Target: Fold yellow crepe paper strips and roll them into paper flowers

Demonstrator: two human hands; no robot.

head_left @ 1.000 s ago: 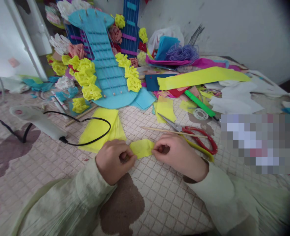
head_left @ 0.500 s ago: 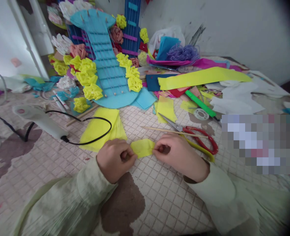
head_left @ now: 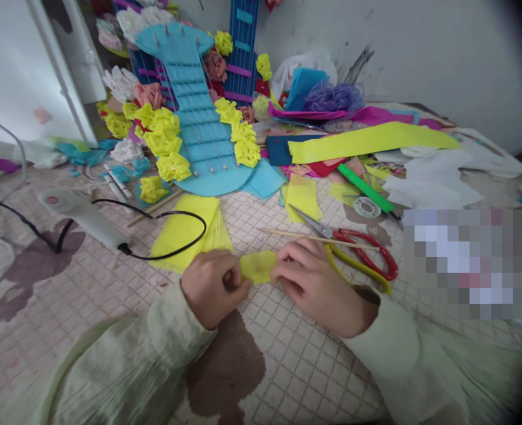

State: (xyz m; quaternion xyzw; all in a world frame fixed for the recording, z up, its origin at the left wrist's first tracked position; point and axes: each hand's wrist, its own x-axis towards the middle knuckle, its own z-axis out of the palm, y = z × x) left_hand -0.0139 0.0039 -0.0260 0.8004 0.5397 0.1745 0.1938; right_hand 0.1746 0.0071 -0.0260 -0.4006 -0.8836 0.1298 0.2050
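Note:
A small yellow strip of crepe paper (head_left: 257,267) lies stretched low over the tablecloth between my two hands. My left hand (head_left: 214,286) pinches its left end, thumb against curled fingers. At the other end, my right hand (head_left: 316,280) has its fingers bent over the paper and closed on it; the fingertips partly hide that edge. Just beyond my right hand are a thin wooden stick (head_left: 296,235) and red-handled scissors (head_left: 316,224). Behind my left hand lies a stack of yellow paper sheets (head_left: 185,230), crossed by a black cable.
A white glue gun (head_left: 84,218) with its cable lies at the left. Behind stands a blue paper-covered guitar shape (head_left: 199,118) edged with yellow paper flowers (head_left: 161,136). At the back right are a long yellow strip (head_left: 371,141), a green cutter (head_left: 365,186) and purple yarn (head_left: 334,97).
My right hand's fingers have shifted from a fingertip pinch to lying further over the strip's right end. The left hand keeps its grip. The whole view has moved slightly.

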